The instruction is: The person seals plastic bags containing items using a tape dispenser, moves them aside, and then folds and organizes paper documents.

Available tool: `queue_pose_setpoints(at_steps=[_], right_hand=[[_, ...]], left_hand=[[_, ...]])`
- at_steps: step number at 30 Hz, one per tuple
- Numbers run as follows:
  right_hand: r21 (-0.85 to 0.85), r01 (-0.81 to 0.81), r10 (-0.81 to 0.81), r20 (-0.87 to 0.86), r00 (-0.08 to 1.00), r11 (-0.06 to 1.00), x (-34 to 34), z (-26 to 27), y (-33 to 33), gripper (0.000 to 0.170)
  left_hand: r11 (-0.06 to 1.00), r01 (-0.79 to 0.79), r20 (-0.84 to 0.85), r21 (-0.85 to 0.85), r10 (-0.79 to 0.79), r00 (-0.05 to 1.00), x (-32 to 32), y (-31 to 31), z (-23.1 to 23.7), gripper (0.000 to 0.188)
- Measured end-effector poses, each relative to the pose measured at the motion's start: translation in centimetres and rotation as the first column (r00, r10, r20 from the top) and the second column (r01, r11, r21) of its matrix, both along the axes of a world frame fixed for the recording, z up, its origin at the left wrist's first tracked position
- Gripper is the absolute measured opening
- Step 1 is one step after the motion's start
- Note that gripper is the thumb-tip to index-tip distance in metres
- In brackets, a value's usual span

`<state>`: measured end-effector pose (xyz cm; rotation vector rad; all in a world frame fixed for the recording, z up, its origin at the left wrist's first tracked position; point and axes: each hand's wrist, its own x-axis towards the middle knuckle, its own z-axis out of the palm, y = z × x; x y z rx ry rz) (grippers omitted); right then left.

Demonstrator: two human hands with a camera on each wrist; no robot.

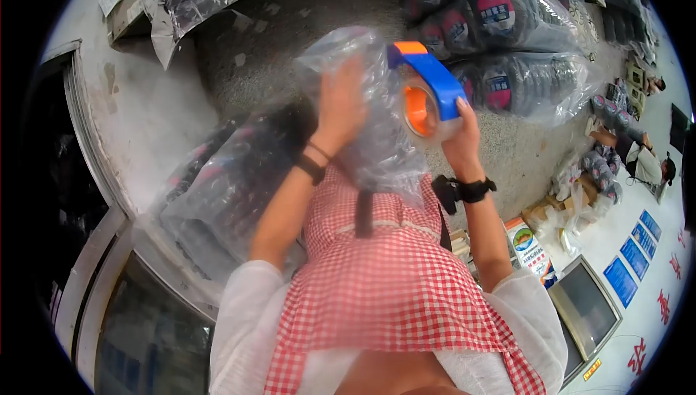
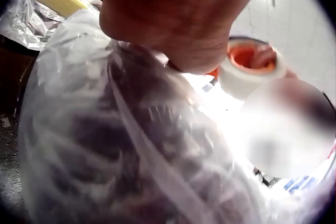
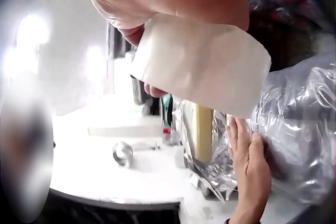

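A clear plastic bag (image 1: 377, 127) stands upright against the person's front, its dark contents blurred through the film. Against the bag's side lies the left hand (image 1: 342, 105), motion-blurred in the head view; the right wrist view shows its fingers (image 3: 241, 140) straight along the plastic. The right hand (image 1: 462, 138) grips a blue and orange tape dispenser (image 1: 438, 80) by its roll, with the thumb on the blue frame. In the right wrist view the wide tape roll (image 3: 202, 61) sits under the palm, close beside the bag. Fingers reach into its orange core (image 2: 247, 58) in the left wrist view.
Filled bags of dark bottles with pink labels (image 1: 500, 87) lie on the floor ahead. Another filled bag (image 1: 225, 192) leans at the left by the wall. Crinkled silver foil (image 1: 210, 3) hangs off a table at the upper left. A monitor (image 1: 586, 301) stands at the right.
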<state>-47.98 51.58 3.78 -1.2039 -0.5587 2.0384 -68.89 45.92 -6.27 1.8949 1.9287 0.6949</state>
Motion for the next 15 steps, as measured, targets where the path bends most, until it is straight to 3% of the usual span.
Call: queue_pose_setpoints(at_steps=[4, 5, 8, 10, 11, 12, 13, 14, 15], right_hand=[[0.351, -0.132, 0.068, 0.188, 0.980, 0.927, -7.1, -0.8, 0.1, 0.032], [0.397, -0.224, 0.148, 0.214, 0.966, 0.890, -8.3, -1.2, 0.1, 0.031], [0.438, -0.424, 0.284, 0.350, 0.893, 0.793, -10.4, -3.2, -0.3, 0.036], [0.417, -0.528, 0.357, 0.421, 0.834, 0.740, -10.3, -5.0, -0.5, 0.039], [0.518, -0.558, 0.321, 0.479, 0.817, 0.648, -10.0, -6.5, -0.5, 0.042], [0.484, -0.577, 0.353, 0.479, 0.804, 0.658, -9.7, -6.6, -0.7, 0.043], [0.446, -0.594, 0.386, 0.474, 0.791, 0.670, -9.4, -6.4, -1.2, 0.043], [0.429, -0.608, 0.410, 0.470, 0.782, 0.668, -9.5, -6.4, -0.9, 0.043], [0.445, -0.621, 0.407, 0.488, 0.772, 0.645, -9.6, -6.6, -0.7, 0.044]], left_hand=[[0.998, -0.032, 0.158, -0.049, 0.040, 0.987, 1.9, -2.4, 0.1, 0.055], [0.995, 0.012, 0.141, -0.095, 0.002, 0.990, 2.0, -3.2, 0.5, 0.053], [0.975, 0.177, 0.580, -0.135, -0.067, 0.812, -0.1, -3.6, 4.6, 0.040], [0.855, 0.397, 0.744, -0.333, -0.021, 0.668, -4.1, -5.9, 3.8, 0.025], [0.939, 0.208, 0.672, -0.276, 0.034, 0.740, -6.5, -4.6, 4.0, 0.021], [0.978, 0.013, 0.602, -0.209, 0.118, 0.789, -8.9, -2.4, 4.7, 0.021], [0.938, -0.272, 0.692, -0.216, 0.344, 0.635, -11.1, 0.2, 4.7, 0.026], [0.924, -0.368, 0.613, -0.105, 0.352, 0.708, -12.7, 3.2, 2.7, 0.030], [0.903, -0.422, 0.674, -0.077, 0.359, 0.645, -13.0, 5.8, -0.2, 0.036]])
